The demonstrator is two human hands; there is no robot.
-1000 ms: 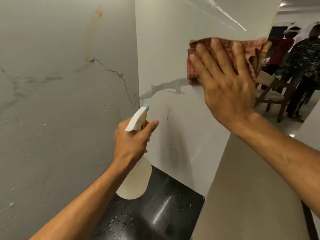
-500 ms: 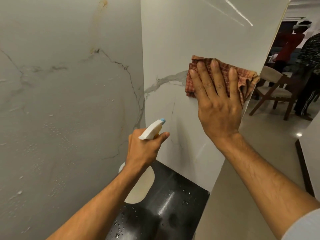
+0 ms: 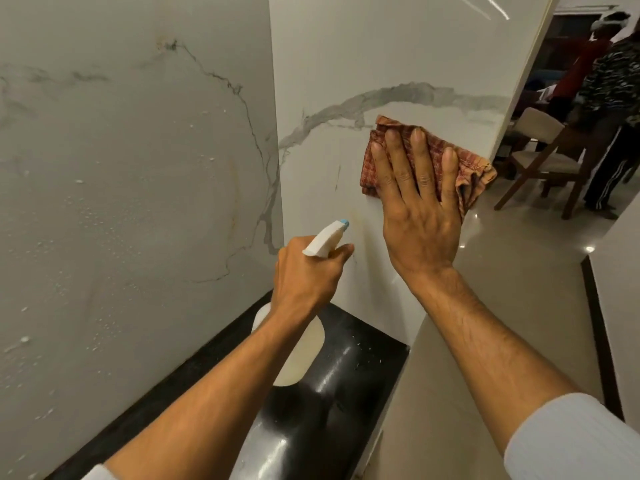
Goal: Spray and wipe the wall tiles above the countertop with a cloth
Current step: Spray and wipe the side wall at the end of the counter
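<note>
One beaded tile (image 3: pixel 121 202), frame left, is judged unwiped. Cloth (image 3: pixel 467 168) is pressed by the flat right hand (image 3: pixel 420 216), spray bottle (image 3: pixel 325 242) gripped by the left hand (image 3: pixel 304 275).

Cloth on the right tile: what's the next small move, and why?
Probably slide the cloth down and left. The right hand presses it flat on the tile near its outer edge, and a faint yellowish streak shows just below, beside the spray bottle nozzle.

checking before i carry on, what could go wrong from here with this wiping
The cloth bunches past the right tile's outer edge, so the right hand may slip off it. Droplets dot the left tile, unwiped; they may dry into spots.
</note>
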